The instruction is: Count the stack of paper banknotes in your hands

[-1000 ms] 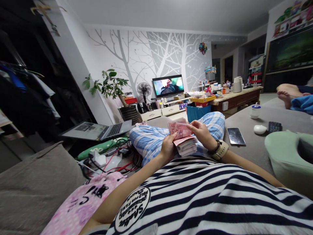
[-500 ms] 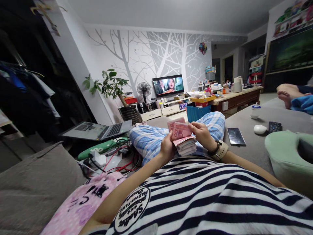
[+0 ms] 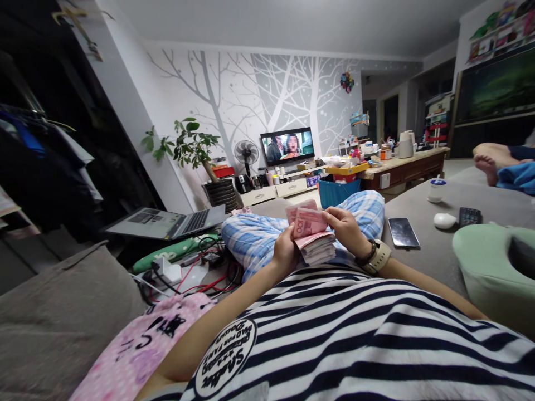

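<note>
— Since half a second back almost nothing had shifted: the top pink note stayed lifted off the stack, and only the TV (image 3: 288, 146) picture had changed. Counting seemed mid-flow, I'd judge, with one note being peeled.

— Where was everything, biggest first?

— The grey sofa (image 3: 426, 250) spread from six o'clock out to three. The striped shirt (image 3: 355, 334) filled the bottom. The open laptop (image 3: 167, 223) sat at nine o'clock, and the blue plaid knees (image 3: 259, 236) rose at centre.

— And the hands?

— The left hand (image 3: 286, 250) was closed around the near end of the stack of banknotes (image 3: 316, 248), which rested on the lap at centre frame. The right hand (image 3: 346, 225), just at one o'clock of the stack, pinched the raised 100 note (image 3: 308, 221) between thumb and fingers.

— Anything small nearby?

— A dark phone (image 3: 403, 231) lay at three o'clock of the hands, with a white mouse (image 3: 444, 221) and a remote (image 3: 470, 216) beyond.
</note>
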A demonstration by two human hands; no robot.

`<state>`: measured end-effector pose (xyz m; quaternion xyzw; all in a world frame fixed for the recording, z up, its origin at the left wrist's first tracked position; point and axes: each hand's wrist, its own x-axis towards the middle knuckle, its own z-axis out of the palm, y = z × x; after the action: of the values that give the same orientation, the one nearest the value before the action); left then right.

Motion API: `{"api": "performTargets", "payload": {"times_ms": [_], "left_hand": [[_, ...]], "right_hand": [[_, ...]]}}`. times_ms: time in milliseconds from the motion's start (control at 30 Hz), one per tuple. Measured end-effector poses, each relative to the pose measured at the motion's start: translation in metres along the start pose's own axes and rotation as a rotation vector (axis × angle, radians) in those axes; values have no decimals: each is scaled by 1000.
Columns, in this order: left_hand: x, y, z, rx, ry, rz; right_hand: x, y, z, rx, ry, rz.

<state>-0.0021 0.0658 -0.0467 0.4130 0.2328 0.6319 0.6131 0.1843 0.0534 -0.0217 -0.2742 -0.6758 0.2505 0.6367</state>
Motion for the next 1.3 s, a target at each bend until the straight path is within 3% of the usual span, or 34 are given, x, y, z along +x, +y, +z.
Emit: {"api": "performTargets", "payload": {"times_ms": [467,700,867,1067,1300], "left_hand": [[-11,12,11,38,-16,-88],[-14,10,16,37,54,-77],[-16,10,22,5,14,-99],[-15,12,17,13,20,-150],[-12,9,11,2,64,-103]], "right_hand": [[-2,-5,-1,117,-81,22],[-2,-8,-2,162,-163,63],[-4,-12,-2,190,-206,85],[-5,-14,-2,161,-216,67],[-3,-14,-2,181,-184,59]]}}
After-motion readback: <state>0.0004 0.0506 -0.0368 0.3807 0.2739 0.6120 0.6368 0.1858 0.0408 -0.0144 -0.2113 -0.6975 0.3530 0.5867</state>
